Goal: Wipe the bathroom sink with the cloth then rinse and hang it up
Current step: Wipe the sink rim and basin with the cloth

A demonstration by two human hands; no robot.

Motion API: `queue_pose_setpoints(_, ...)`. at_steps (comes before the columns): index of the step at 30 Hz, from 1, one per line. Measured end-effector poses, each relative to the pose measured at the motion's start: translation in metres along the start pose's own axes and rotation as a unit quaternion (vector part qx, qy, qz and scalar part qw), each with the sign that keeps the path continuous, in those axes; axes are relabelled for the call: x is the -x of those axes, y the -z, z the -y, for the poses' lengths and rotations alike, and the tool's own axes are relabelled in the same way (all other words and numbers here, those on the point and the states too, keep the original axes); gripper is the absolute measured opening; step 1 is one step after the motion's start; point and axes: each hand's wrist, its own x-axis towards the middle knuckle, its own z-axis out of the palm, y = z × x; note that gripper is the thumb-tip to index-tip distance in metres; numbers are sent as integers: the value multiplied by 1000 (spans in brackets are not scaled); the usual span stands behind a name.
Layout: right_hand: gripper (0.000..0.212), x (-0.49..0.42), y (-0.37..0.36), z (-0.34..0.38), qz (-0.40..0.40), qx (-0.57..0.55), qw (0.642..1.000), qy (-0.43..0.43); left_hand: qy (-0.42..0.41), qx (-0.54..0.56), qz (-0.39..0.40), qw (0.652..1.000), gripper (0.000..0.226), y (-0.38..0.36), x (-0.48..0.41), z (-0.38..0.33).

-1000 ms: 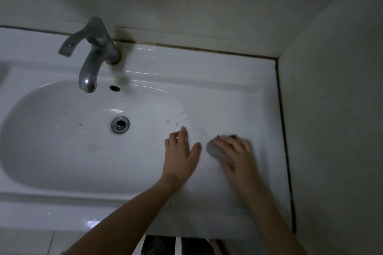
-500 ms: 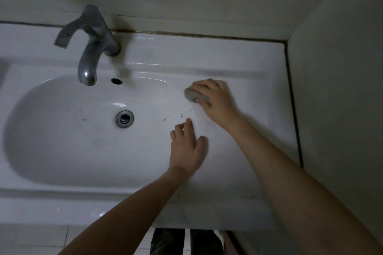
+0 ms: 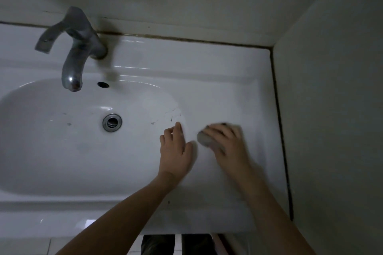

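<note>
Grey cloth (image 3: 207, 141) is sliding back down to the middle right of the frame, on the flat ledge of the white sink (image 3: 228, 80), after being up by the dark marks (image 3: 171, 119) a moment ago. The right hand (image 3: 229, 144) is curling its fingers over the cloth and pressing it down, while the left hand (image 3: 176, 152) is resting flat and loose just beside it, holding nothing. Wiping is still going on, I think, and the marks are still showing, so rinsing and hanging are waiting.
</note>
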Motion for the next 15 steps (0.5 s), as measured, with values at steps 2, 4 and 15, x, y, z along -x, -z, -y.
queue_pose_setpoints(2,39,-47,-6,0,-18,22,1000,8,-1,-3,-5,1000,74,-1,-1,0)
queue_pose_setpoints(4,38,-92,-14,9,-25,12,999,19,-6,-4,-8,1000,71,0,1,-3)
queue_pose_setpoints(15,37,-58,-6,1,14,-42,997,64,-21,24,-19,999,64,0,1,-6)
